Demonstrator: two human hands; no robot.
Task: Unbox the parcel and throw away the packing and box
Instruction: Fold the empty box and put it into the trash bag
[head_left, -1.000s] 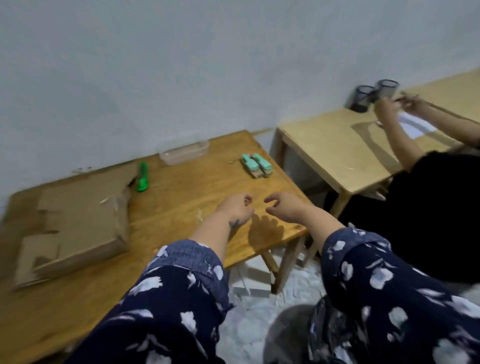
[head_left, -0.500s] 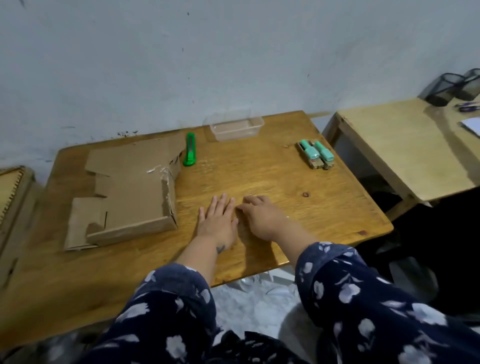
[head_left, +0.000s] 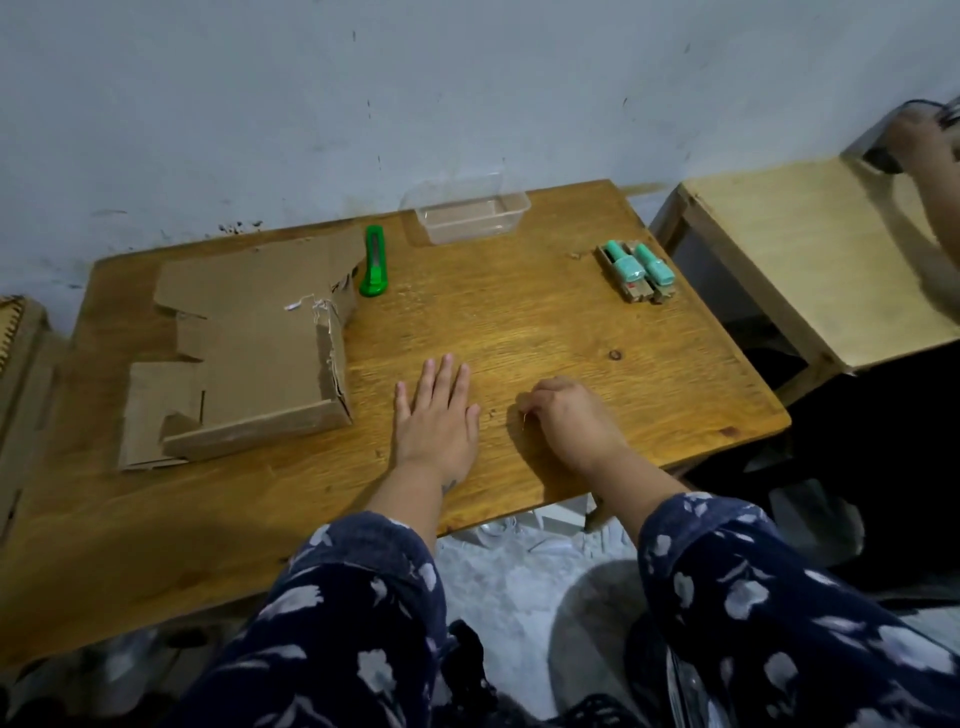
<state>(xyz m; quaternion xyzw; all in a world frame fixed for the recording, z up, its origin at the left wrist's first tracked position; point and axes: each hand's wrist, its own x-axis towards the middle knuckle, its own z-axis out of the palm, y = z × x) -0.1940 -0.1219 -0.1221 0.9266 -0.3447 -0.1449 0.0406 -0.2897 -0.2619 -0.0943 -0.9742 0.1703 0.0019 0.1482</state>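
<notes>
A flattened brown cardboard box (head_left: 249, 348) with torn flaps lies on the left half of the wooden table (head_left: 545, 322). My left hand (head_left: 436, 415) rests flat on the table just right of the box, fingers spread, holding nothing. My right hand (head_left: 566, 415) sits beside it with fingers curled down, pinching at a tiny thin scrap on the wood. A green box cutter (head_left: 375, 262) lies at the box's far right corner. Two mint-green capped items (head_left: 636, 270) lie side by side at the far right of the table.
A clear plastic tray (head_left: 470, 215) stands against the wall at the table's back edge. A lighter wooden table (head_left: 800, 249) adjoins on the right, where another person's hand (head_left: 919, 140) reaches. White packing litter (head_left: 519, 561) lies on the floor below the table edge.
My view has swung left and down onto the table. My hands moved from the right front corner to the middle. My left hand flattened; my right hand curled its fingers down onto the wood.
</notes>
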